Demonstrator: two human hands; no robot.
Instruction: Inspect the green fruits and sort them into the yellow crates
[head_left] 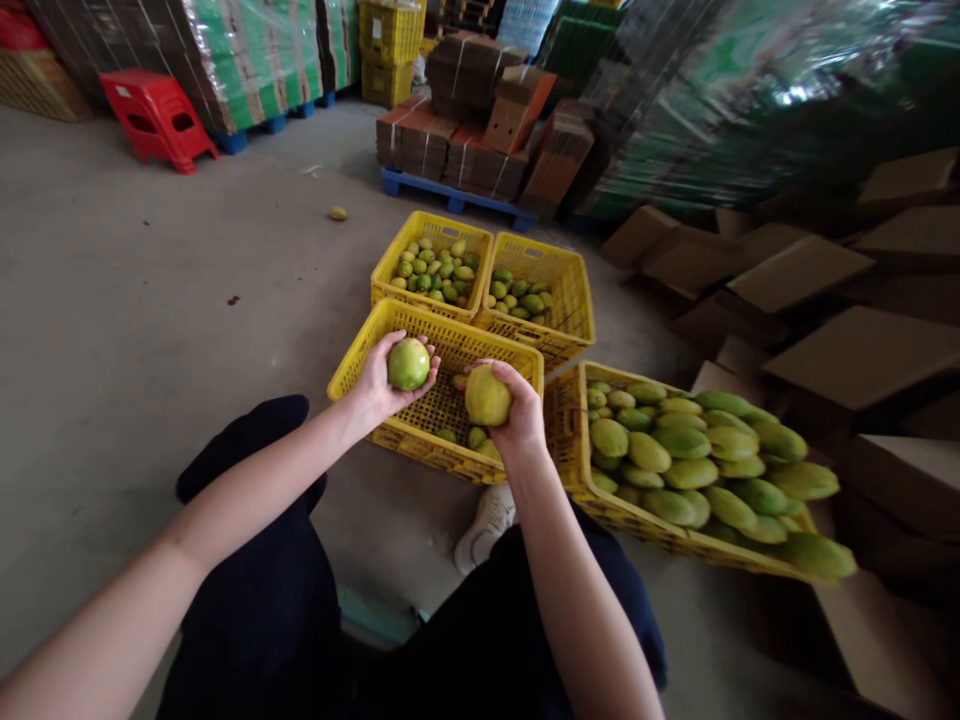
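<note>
My left hand [381, 385] cradles a green mango [409, 364] in curled fingers, over the left part of the near yellow crate [431, 450]. Wrapped round a yellower mango [487, 395], my right hand [523, 415] is above the same crate's right side. A few mangoes lie on the bottom of that crate, partly hidden by my right hand. To the right, another yellow crate [637, 515] is heaped with large green-yellow mangoes [686, 440].
Behind stand two more yellow crates, the left one [384, 270] holding many mangoes, the right one [562, 285] fewer. Cardboard boxes [802, 275] crowd the right side. A blue pallet [454, 198] with cartons, a red stool [161, 120] and one loose mango [338, 213] are farther back.
</note>
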